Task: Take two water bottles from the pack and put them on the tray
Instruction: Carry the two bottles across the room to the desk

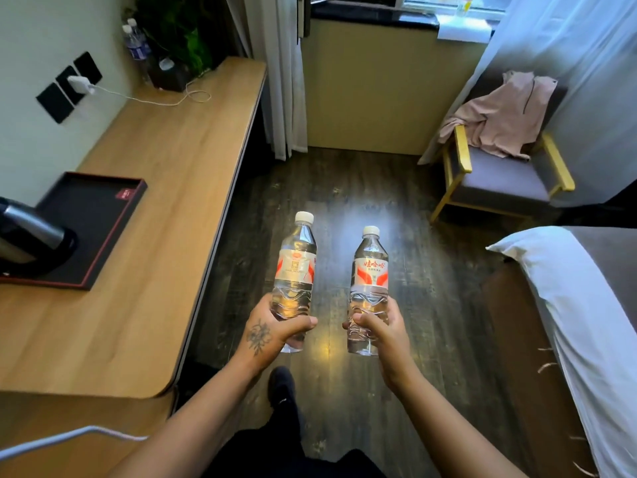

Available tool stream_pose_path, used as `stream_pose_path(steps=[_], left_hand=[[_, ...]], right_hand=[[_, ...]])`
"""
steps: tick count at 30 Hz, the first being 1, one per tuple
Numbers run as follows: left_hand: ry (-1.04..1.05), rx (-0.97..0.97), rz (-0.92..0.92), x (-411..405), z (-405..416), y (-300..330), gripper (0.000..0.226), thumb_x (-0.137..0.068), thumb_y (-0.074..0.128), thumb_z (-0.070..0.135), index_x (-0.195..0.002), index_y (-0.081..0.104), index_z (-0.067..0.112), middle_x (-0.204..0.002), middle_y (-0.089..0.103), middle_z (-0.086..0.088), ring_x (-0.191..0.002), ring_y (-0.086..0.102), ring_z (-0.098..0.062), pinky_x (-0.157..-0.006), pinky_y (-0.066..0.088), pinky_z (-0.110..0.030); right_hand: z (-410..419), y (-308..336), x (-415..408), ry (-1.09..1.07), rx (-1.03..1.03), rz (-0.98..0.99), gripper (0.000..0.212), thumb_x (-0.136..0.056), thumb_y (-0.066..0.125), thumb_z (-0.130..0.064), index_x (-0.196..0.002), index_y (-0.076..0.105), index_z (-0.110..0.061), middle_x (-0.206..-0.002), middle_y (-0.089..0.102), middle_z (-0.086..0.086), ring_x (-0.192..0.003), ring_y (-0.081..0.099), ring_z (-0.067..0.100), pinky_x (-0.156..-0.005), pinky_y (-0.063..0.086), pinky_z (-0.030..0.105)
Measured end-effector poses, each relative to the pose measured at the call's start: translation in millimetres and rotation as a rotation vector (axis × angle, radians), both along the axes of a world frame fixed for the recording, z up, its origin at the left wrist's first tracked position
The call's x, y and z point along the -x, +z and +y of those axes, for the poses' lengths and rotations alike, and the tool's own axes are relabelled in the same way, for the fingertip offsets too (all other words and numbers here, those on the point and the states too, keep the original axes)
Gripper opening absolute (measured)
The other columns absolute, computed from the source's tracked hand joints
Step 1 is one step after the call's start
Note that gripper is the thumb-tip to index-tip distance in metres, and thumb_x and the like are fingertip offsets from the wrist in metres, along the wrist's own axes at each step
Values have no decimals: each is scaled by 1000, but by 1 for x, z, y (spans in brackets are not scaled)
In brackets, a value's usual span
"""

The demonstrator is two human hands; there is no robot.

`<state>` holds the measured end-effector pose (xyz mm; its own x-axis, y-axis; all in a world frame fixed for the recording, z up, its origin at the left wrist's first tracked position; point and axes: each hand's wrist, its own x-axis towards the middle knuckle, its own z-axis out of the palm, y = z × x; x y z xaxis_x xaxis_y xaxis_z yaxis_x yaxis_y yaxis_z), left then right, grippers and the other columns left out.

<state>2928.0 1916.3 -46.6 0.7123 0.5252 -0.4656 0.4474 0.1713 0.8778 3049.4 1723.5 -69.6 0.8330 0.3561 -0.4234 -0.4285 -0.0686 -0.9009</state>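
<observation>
I hold two clear water bottles with white caps and red-and-white labels upright over the dark wooden floor. My left hand (272,331) grips the lower part of the left bottle (296,263). My right hand (381,327) grips the lower part of the right bottle (370,270). The black tray with a red edge (100,208) lies on the wooden desk (165,208) to my left, well apart from both bottles. The pack is not in view.
A black and silver kettle (31,236) stands on the tray's near left part. Two more bottles (136,46), a plant and a charger cable sit at the desk's far end. An armchair with pink cloth (499,157) and a bed (582,322) are on the right.
</observation>
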Motion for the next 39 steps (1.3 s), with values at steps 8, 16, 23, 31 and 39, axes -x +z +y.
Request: stream_pose_path(steps=[8, 16, 23, 31, 39], left_hand=[[-45, 5, 0, -94, 96, 0, 91, -45, 92, 49, -122, 66, 8, -106, 75, -15, -81, 76, -15, -60, 60, -19], [-33, 18, -19, -171, 152, 11, 92, -45, 91, 50, -124, 66, 10, -109, 77, -15, -78, 77, -10, -60, 60, -16], [57, 2, -9, -269, 192, 8, 92, -43, 89, 51, -123, 66, 12, -111, 77, -16, -91, 76, -21, -64, 62, -19], [145, -37, -14, -366, 223, 14, 92, -42, 89, 52, -123, 67, 14, -111, 77, -12, -102, 76, -29, -84, 62, -35], [137, -6, -19, -424, 258, 12, 87, -43, 89, 50, -119, 68, 13, -108, 77, -15, -97, 75, -30, -79, 62, -35]], right_hand=[[86, 5, -90, -16, 52, -19, 64, -71, 77, -14, -132, 59, -10, -122, 72, 32, -108, 73, 55, -89, 62, 52], [145, 4, -167, 2, 70, -3, 79, -59, 83, -33, -132, 60, -13, -122, 74, 28, -112, 72, 55, -101, 58, 68], [196, -18, -274, 78, 61, 15, 74, -61, 83, -33, -130, 62, -20, -120, 76, 21, -113, 73, 50, -100, 59, 65], [237, -19, -378, 178, 64, 15, 76, -64, 84, -36, -134, 59, -22, -123, 76, 15, -113, 75, 43, -99, 62, 57], [274, -5, -435, 187, 85, 7, 81, -61, 83, -40, -135, 58, -21, -120, 77, 7, -108, 78, 30, -81, 63, 32]])
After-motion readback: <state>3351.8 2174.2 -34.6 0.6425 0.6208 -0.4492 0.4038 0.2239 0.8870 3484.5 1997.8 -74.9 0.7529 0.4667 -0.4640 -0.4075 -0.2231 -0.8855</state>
